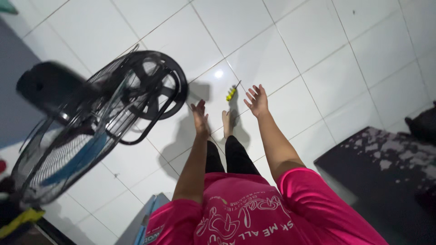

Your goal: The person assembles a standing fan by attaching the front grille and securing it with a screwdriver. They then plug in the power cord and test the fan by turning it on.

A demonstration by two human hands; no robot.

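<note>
Both my arms stretch forward over a white tiled floor. My left hand [200,119] is empty with fingers slightly apart, close to the round black base [156,86] of a standing fan. My right hand [257,100] is spread open and empty, just right of a small yellow-handled screwdriver [232,93] lying on the tiles. The fan's wire cage [68,145], with blue blades inside, leans at the left. My legs in black leggings and a bare foot [226,123] show below the hands.
A dark mat with pale blotches [386,163] lies at the right. A dark object [422,124] sits at the far right edge. A blue box corner [147,218] shows bottom left, beside a yellow-green item [18,220].
</note>
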